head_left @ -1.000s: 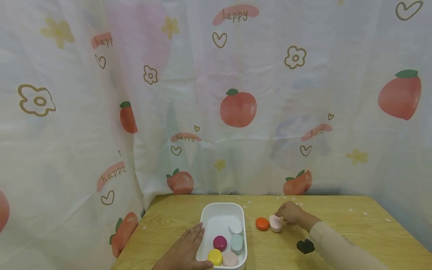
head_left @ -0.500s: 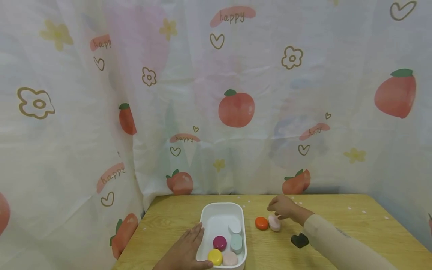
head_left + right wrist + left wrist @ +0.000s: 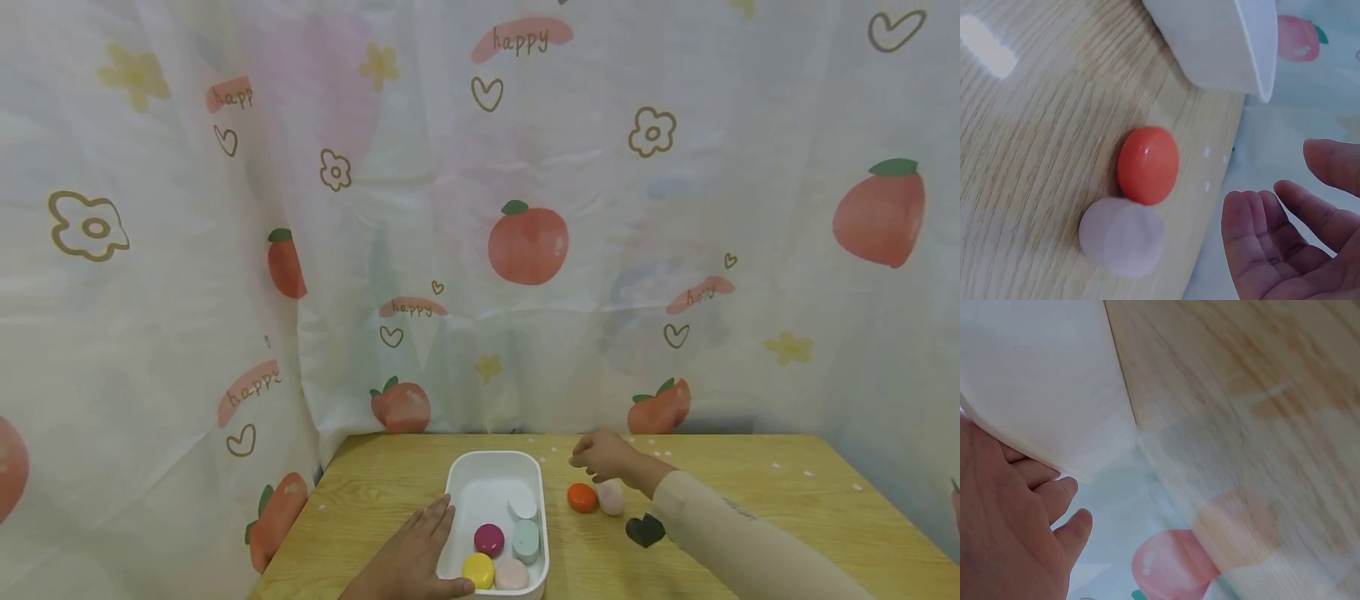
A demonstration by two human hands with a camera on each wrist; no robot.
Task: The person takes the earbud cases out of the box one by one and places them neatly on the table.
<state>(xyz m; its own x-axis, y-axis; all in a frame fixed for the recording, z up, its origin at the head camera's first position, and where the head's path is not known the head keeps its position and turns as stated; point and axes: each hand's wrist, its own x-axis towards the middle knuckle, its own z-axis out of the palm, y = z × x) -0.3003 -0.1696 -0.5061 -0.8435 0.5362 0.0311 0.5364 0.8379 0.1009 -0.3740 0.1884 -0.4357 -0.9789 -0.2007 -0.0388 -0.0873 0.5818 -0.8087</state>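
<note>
My left hand [image 3: 411, 552] rests against the left side of a white tray [image 3: 457, 483], fingers fairly straight along the rim and thumb at the near corner. Inside the tray lie a magenta round piece [image 3: 489, 540], a yellow round piece [image 3: 478, 571], a pale pink piece [image 3: 512, 574], a pale green oval piece [image 3: 526, 541] and a white piece [image 3: 522, 506]. Above the table my right hand [image 3: 606, 457] holds nothing, its fingers loosely bent. Closest to it are a glossy orange round piece [image 3: 1148, 165] and a pale pinkish oval piece [image 3: 1124, 237], side by side and touching.
A black heart-shaped piece [image 3: 646, 530] lies on the wooden table [image 3: 787, 533], beside the right sleeve [image 3: 720, 521]. Small white flecks are scattered near the table's back edge. Behind hangs a white curtain [image 3: 585, 350] printed with fruit and flowers.
My right hand has moved left, from beside the pinkish piece to behind the orange and pinkish pieces, with nothing in it. The left hand and the tray have stayed put.
</note>
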